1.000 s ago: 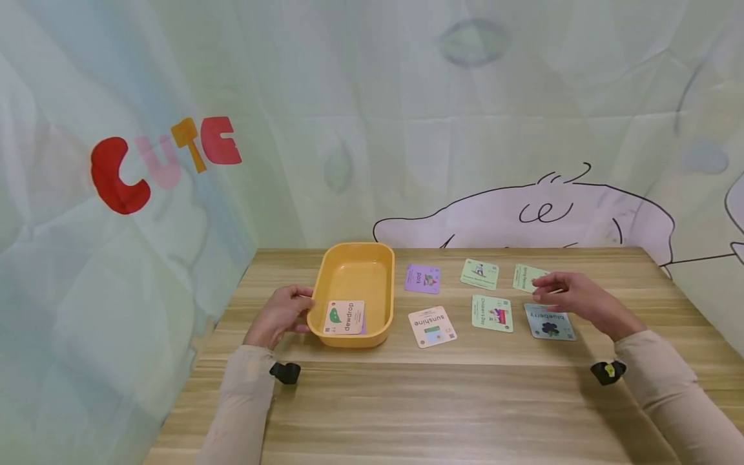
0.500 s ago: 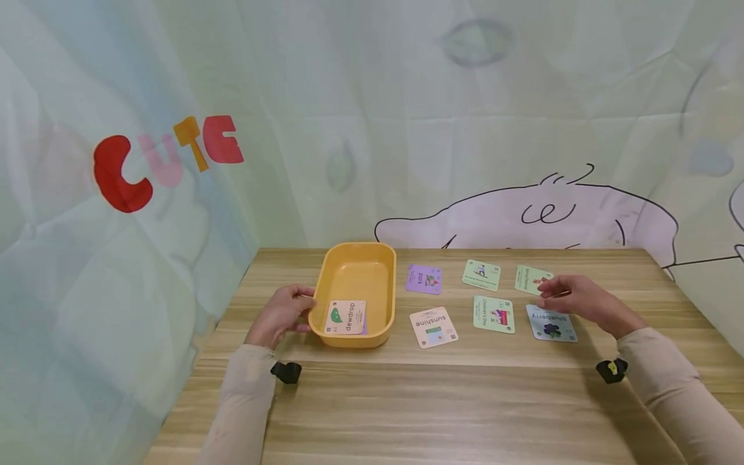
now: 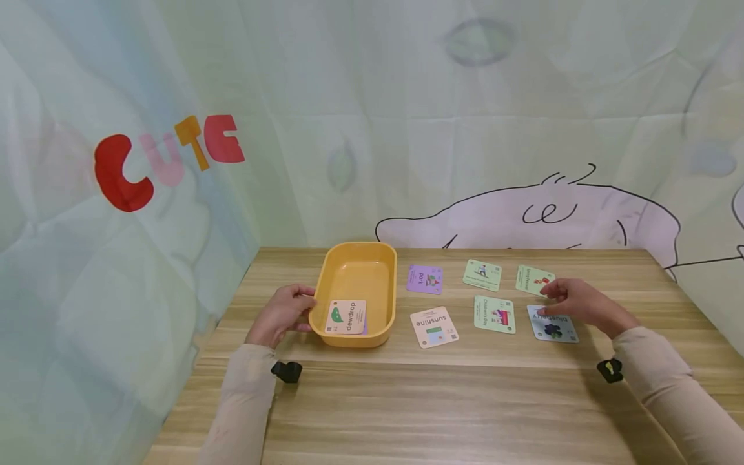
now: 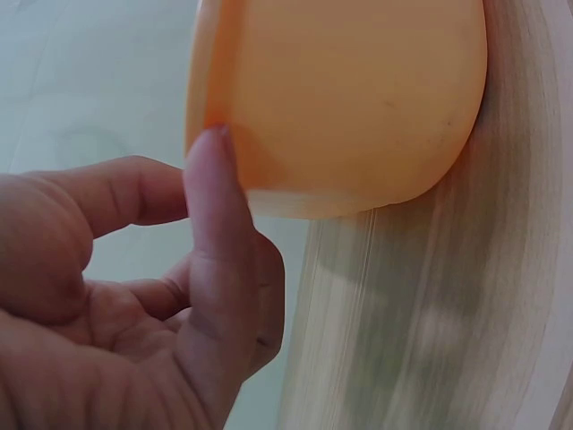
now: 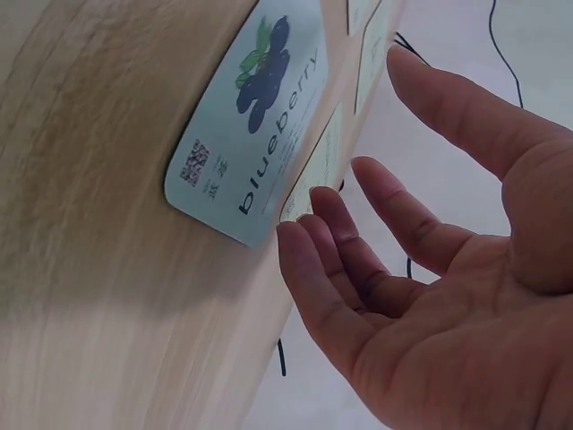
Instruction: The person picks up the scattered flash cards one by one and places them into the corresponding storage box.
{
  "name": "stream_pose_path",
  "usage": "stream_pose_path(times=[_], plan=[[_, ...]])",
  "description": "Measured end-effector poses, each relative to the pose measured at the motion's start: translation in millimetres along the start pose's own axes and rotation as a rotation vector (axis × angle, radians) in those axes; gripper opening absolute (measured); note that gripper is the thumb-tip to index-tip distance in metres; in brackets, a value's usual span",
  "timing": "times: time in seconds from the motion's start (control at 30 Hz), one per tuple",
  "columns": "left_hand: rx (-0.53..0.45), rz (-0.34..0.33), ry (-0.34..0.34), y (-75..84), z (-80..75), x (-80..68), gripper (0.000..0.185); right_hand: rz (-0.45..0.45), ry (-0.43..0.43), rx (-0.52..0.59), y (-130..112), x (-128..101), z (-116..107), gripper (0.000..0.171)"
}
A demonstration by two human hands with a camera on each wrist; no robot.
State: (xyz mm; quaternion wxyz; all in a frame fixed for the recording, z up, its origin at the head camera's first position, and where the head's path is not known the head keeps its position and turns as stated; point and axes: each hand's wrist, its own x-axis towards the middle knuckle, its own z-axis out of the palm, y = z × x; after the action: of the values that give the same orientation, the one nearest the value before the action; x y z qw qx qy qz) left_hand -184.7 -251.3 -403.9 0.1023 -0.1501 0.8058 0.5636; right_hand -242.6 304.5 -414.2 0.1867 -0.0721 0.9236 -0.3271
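Note:
My left hand (image 3: 281,316) holds the left edge of a yellow plastic tray (image 3: 321,284); in the left wrist view its fingers bear against the tray wall (image 4: 358,98). A pale pink "dewdrop" card (image 3: 347,318) lies in the tray, partly over a purple card (image 3: 365,325). Over the right-hand cards hovers my right hand (image 3: 587,307), fingers bent and apart with nothing between them. Below it are a blue "blueberry" card (image 5: 251,116) and, just beyond, a green festival card (image 3: 531,279) partly covered by the fingertips in the head view.
Between the tray and right hand lie a purple "park" card (image 3: 424,279), a pink "sunshine" card (image 3: 434,327), a green "Children's Day" card (image 3: 494,314) and a green skier card (image 3: 482,276). A printed curtain (image 3: 325,129) hangs behind the wooden table (image 3: 442,413).
My right hand has shifted slightly to the right, and its fingers are now spread wider over the blueberry card. The left hand and tray stay put.

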Motion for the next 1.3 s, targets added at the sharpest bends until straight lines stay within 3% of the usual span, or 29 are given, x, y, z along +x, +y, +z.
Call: stream_pose_path(times=[0.3,0.73,1.3], plan=[[0.010,-0.004,0.007,0.8,0.5,-0.8,0.031,-0.012,-0.053,-0.139,2,5,3,0.073],[0.010,0.007,-0.002,1.1,0.6,-1.1,0.032,-0.025,-0.026,-0.252,0,8,6,0.059],[0.007,0.010,0.000,-0.6,-0.6,0.0,0.029,-0.048,-0.062,-0.316,1,19,0,0.057]])
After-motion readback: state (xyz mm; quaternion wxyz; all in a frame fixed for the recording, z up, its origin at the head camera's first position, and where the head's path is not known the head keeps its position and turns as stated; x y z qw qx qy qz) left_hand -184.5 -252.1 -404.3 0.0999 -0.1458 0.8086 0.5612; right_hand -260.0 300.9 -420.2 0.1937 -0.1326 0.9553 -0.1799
